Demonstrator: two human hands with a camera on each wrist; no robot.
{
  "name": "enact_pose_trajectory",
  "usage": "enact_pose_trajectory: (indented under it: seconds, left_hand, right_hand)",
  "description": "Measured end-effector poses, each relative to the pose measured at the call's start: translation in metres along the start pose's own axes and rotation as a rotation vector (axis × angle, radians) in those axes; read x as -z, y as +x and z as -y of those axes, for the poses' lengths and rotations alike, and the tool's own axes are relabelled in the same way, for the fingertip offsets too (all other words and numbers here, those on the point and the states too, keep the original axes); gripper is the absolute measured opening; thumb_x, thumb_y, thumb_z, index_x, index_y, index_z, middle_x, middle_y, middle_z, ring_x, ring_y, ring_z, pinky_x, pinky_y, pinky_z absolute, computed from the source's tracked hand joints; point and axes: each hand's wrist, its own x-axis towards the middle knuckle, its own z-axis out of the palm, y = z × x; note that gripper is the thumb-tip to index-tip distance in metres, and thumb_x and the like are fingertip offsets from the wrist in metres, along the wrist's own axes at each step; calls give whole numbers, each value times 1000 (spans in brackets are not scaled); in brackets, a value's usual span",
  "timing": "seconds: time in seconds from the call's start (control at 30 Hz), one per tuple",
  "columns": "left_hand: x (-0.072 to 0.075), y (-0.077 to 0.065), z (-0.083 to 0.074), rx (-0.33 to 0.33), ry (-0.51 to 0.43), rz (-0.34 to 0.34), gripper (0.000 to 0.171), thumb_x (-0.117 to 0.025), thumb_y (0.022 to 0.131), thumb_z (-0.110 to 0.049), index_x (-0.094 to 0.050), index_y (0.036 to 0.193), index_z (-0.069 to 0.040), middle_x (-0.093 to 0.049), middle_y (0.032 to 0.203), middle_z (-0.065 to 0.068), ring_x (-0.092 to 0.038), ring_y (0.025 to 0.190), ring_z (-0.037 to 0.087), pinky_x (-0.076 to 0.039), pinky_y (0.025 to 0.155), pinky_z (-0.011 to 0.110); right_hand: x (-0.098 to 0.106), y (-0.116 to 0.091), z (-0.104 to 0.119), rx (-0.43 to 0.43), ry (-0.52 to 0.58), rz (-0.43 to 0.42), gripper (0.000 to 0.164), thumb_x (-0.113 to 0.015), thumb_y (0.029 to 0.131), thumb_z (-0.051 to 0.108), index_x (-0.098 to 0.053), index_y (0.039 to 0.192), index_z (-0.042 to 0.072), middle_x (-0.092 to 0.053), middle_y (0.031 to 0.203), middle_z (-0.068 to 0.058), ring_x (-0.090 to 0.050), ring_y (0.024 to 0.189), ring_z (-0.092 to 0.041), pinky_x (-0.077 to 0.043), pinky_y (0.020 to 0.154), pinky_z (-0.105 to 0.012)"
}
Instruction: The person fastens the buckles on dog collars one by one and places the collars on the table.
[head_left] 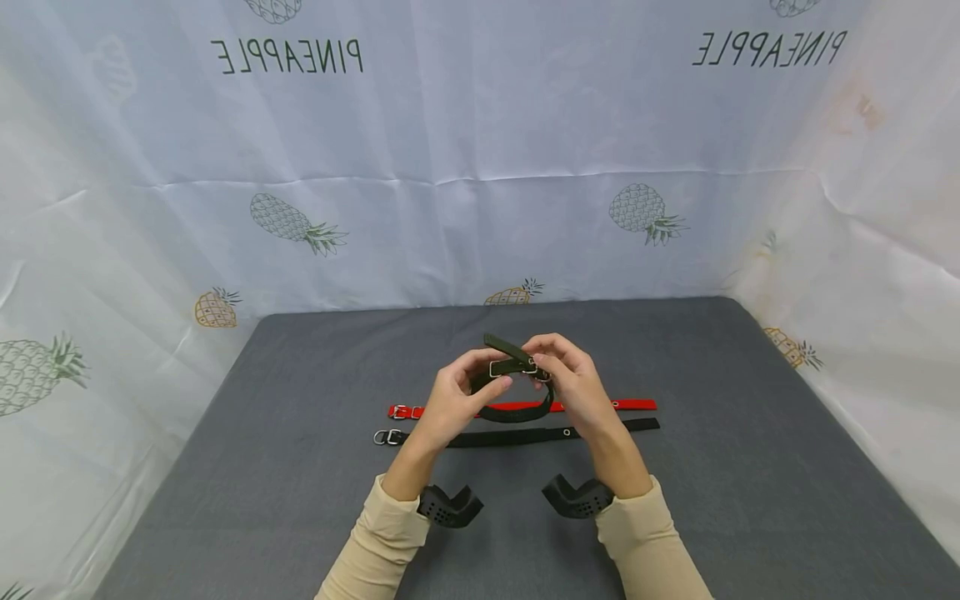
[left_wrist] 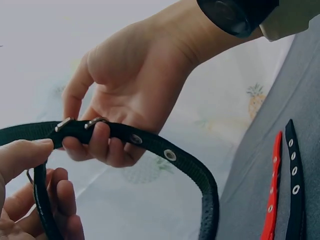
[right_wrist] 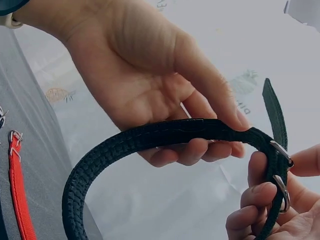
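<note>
A dark green pet collar (head_left: 517, 414) is held up in a loop above the table by both hands. My left hand (head_left: 459, 398) grips its left side, fingers curled close to the metal buckle (right_wrist: 282, 155). My right hand (head_left: 577, 385) pinches the band between thumb and fingers on the right. The strap's free end (right_wrist: 275, 107) sticks out past the buckle. Round metal eyelets (left_wrist: 170, 155) show along the band in the left wrist view. How the strap sits inside the buckle is partly hidden by fingers.
Behind the hands, a red collar (head_left: 636, 405) and a black collar (head_left: 517, 437) lie stretched out side by side on the grey tabletop (head_left: 300, 500). A white curtain (head_left: 465, 242) printed with pineapples hangs around the table's back and sides.
</note>
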Motion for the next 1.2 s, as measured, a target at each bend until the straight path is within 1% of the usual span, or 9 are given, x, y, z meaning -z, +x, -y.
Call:
enact_pose_trajectory:
  seconds: [0.17, 0.33, 0.4, 0.47, 0.57, 0.67, 0.93, 1.07, 1.2]
  left_hand:
    - [1, 1, 3, 12, 17, -7, 38, -65, 92, -13, -57, 128, -1, -59, 128, 23, -59, 108, 0, -53, 88, 19]
    - [2, 1, 6, 5, 27, -21, 37, -65, 92, -16, -59, 126, -2, -60, 126, 22, -61, 113, 19, -52, 88, 19]
    - [2, 2, 7, 3, 32, -28, 37, -65, 92, -16, -59, 126, -2, -61, 125, 22, -61, 112, 22, -52, 87, 19]
    - [2, 2, 8, 1, 39, -35, 36, -64, 93, -15, -59, 125, -2, -61, 124, 22, -61, 110, 18, -52, 87, 19]
    - [2, 2, 9, -12, 53, -43, 35, -63, 93, -14, -59, 125, 0, -61, 122, 24, -60, 103, 5, -51, 85, 19]
    - [1, 3, 8, -33, 67, -44, 34, -63, 94, -14, -59, 124, 1, -62, 119, 25, -59, 98, -1, -51, 82, 19]
    - [0, 1, 6, -85, 146, -11, 29, -63, 94, -14, -61, 120, -1, -62, 107, 20, -52, 82, 3, -47, 72, 18]
    - [-1, 0, 6, -117, 202, 0, 28, -63, 93, -11, -62, 119, -3, -62, 105, 17, -54, 83, 2, -49, 72, 18]
    - [-2, 0, 5, -166, 259, -1, 27, -65, 90, -7, -65, 118, -5, -64, 104, 14, -59, 88, 3, -53, 75, 20]
  right_hand:
    - [0, 0, 2, 17, 42, 11, 18, -44, 101, 14, -59, 102, 24, -62, 95, 13, -55, 77, -6, -46, 68, -20]
    - [0, 0, 2, 14, 68, 12, 19, -43, 101, 14, -59, 101, 25, -61, 94, 11, -55, 78, -8, -45, 69, -20]
    - [1, 1, 1, 9, 76, 10, 20, -42, 101, 14, -59, 100, 25, -60, 93, 10, -53, 77, -9, -44, 69, -20]
    - [1, 1, 0, 2, 85, 7, 20, -42, 101, 13, -59, 100, 24, -59, 92, 10, -52, 76, -10, -44, 68, -20]
    - [2, 2, -1, 4, 86, 10, 21, -41, 102, 13, -58, 100, 24, -60, 91, 10, -52, 75, -9, -44, 69, -21]
    - [3, 2, -1, 3, 60, 24, 20, -41, 102, 14, -58, 101, 24, -60, 92, 11, -53, 75, -9, -45, 73, -23]
    - [9, -2, 6, -43, -59, 82, 17, -40, 104, 23, -56, 109, 20, -60, 98, 10, -58, 83, -11, -46, 85, -26]
    - [11, -3, 9, -66, -99, 115, 22, -41, 104, 27, -56, 114, 15, -59, 102, 10, -59, 87, -10, -47, 87, -26]
    - [11, -5, 11, -64, -132, 153, 33, -42, 104, 32, -58, 116, 5, -58, 105, 9, -57, 92, -14, -46, 88, -28]
